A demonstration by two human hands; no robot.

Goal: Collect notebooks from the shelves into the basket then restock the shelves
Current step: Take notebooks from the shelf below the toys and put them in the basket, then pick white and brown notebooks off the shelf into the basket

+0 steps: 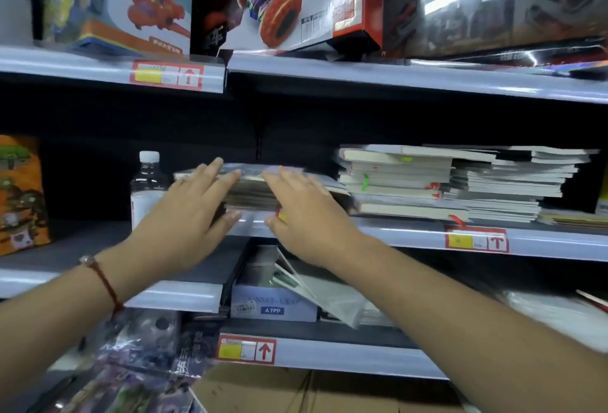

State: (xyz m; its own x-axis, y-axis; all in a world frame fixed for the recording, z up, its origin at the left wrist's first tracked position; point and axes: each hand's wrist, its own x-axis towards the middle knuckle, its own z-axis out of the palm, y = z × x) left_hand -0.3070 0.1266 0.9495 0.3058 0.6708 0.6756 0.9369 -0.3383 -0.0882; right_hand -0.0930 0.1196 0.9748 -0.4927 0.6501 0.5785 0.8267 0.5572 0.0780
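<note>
Restocking or collecting, I cannot say for sure from this one view, but my judgement is that I am at the shelf stage with a small stack of notebooks [251, 190] between my two hands, either squaring it up on the shelf edge [411, 231] or about to draw it off. My left hand [194, 212] lies against the stack's left end, fingers straight and close together, reaching over the top cover, thumb down near the shelf lip; it presses more than it grips. My right hand [306, 215] mirrors it on the stack's right end, fingers extended and flat along the top, thumb low by the lip, nothing pinched that I can see. Motion blur softens both hands, so whether the thumbs are truly under the stack I cannot tell. The stack sits directly between the palms, touching both, just ahead of the fingertips. Beyond my right hand, further along the same shelf, a taller, untidy pile of notebooks [460, 182] leans out of line. Just outside my left hand stands a water bottle [146, 185], close enough to knock. No basket shows here. The next move, as I read it, calls for even pressure from both sides so the covers do not fan out, and care not to nudge the bottle.
</note>
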